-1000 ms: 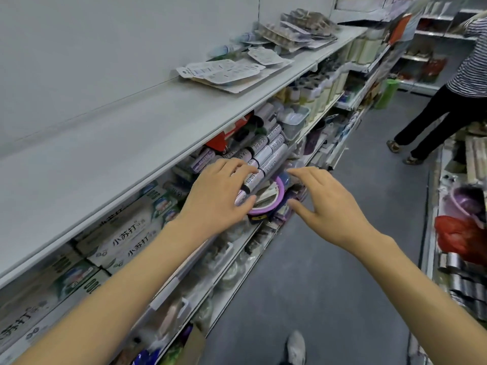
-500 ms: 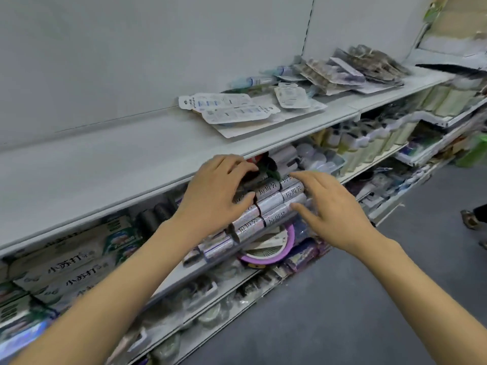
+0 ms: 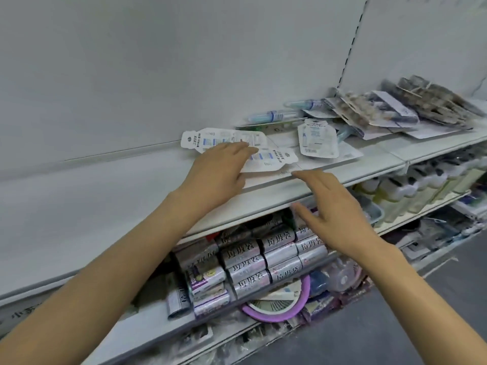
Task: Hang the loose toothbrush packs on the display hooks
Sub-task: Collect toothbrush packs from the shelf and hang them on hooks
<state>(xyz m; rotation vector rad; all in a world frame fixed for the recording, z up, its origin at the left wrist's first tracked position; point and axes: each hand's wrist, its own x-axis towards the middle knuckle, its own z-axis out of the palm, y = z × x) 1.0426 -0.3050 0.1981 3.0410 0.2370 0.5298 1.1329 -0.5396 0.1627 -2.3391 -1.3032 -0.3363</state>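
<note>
The white back panel (image 3: 184, 61) rises bare behind the top shelf (image 3: 79, 196), and no display hooks show anywhere on it; the shelf itself carries the loose toothbrush packs, flat white blister cards lying in a scatter from its middle toward the right, with a darker heap of packs (image 3: 411, 106) piled at the far right end; below, the lower shelf (image 3: 168, 327) holds stacked silver rolls (image 3: 266, 262) and a purple-rimmed round item (image 3: 279, 309); the left hand (image 3: 218, 172) lies flat over the near end of the nearest pack (image 3: 224, 139) and the pack overlapping beside it (image 3: 274, 159), fingers straight and spread, pressing rather than gripping; the right hand (image 3: 334, 209) hovers just off the shelf edge, fingers relaxed and apart, holding nothing; a further pack (image 3: 317, 139) lies just to the right, apart from both hands; these cards look light, thin and fairly stiff, with a slick plastic face likely to slide on the smooth shelf, so the best grip is probably a pinch at the card's edge near its punched top tab, leaving the hang-hole free.
</note>
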